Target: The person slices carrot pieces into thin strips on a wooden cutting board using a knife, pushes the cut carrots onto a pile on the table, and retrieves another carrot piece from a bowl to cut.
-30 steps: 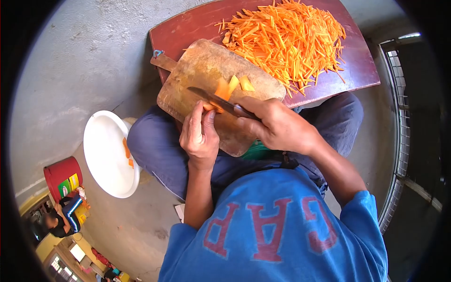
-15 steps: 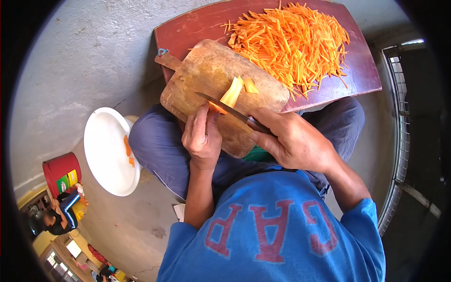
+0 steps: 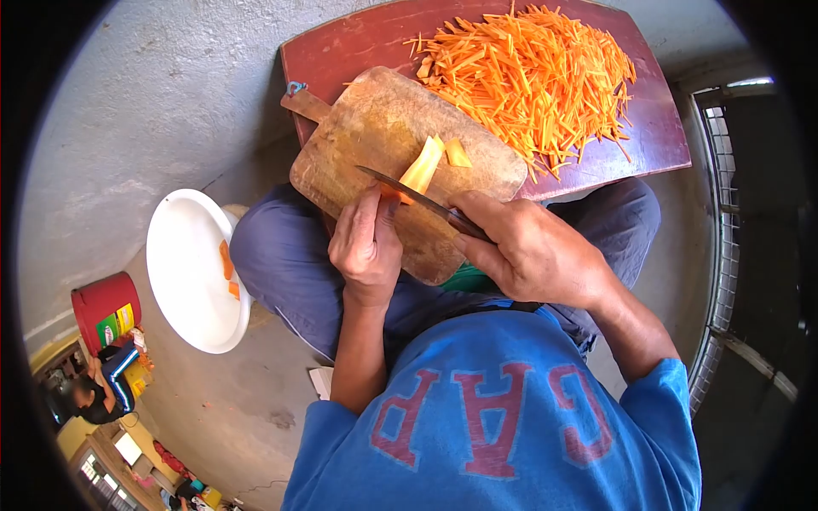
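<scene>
My right hand (image 3: 532, 247) is closed around the handle of a knife (image 3: 426, 203), whose blade lies across a piece of carrot (image 3: 423, 169). The fingers of my left hand (image 3: 366, 241) pinch the near end of that carrot, close to the blade. Beneath both is a worn wooden cutting board (image 3: 358, 136), resting over my lap and the table edge. A small flat carrot slice (image 3: 457, 153) lies on the board beside the larger piece.
A big heap of carrot strips (image 3: 528, 85) covers part of the red table (image 3: 341, 53) beyond the board. On my left stands a white basin (image 3: 183, 272) with a few carrot pieces. Farther off are a red bucket (image 3: 102, 311) and a seated person (image 3: 106, 393).
The knife, carrot and both hands hold almost the same position. The view has shifted very slightly, so the basin and bucket appear a little farther left.
</scene>
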The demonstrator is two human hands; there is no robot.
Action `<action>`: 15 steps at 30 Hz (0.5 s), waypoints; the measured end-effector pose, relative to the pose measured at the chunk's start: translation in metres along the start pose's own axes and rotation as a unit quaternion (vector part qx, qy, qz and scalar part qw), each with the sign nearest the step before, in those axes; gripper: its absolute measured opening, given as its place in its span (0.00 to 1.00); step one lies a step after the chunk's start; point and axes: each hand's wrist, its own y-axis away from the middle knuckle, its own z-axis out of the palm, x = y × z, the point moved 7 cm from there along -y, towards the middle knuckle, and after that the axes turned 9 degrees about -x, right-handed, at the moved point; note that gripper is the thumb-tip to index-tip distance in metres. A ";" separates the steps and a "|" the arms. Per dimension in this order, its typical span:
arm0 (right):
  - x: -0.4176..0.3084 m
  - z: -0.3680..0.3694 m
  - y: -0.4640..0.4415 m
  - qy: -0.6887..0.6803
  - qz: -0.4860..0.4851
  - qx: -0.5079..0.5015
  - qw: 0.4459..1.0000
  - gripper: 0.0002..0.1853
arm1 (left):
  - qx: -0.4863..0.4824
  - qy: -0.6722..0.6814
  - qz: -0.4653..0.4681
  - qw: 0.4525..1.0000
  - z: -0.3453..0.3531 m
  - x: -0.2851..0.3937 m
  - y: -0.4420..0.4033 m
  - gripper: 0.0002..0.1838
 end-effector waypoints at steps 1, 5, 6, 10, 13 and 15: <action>0.005 0.006 -0.004 -0.001 0.015 -0.024 1.000 0.21 | 0.004 0.003 0.007 1.000 0.000 0.001 -0.001 0.17; 0.041 0.029 -0.015 -0.018 0.015 -0.025 0.999 0.21 | -0.004 0.012 -0.003 1.000 0.000 0.004 -0.002 0.17; 0.039 0.028 -0.016 -0.027 -0.002 -0.010 1.000 0.20 | -0.004 0.011 -0.010 1.000 0.000 0.004 -0.002 0.17; 0.017 0.012 -0.006 -0.046 0.012 0.005 0.999 0.19 | -0.006 0.015 -0.007 1.000 -0.001 0.003 -0.007 0.18; -0.003 -0.006 0.005 -0.052 -0.024 0.032 0.998 0.27 | -0.003 0.005 -0.002 1.000 -0.001 0.002 -0.004 0.21; -0.009 -0.012 0.009 -0.048 -0.025 0.030 0.998 0.27 | -0.003 0.000 0.002 1.000 0.000 0.001 -0.004 0.23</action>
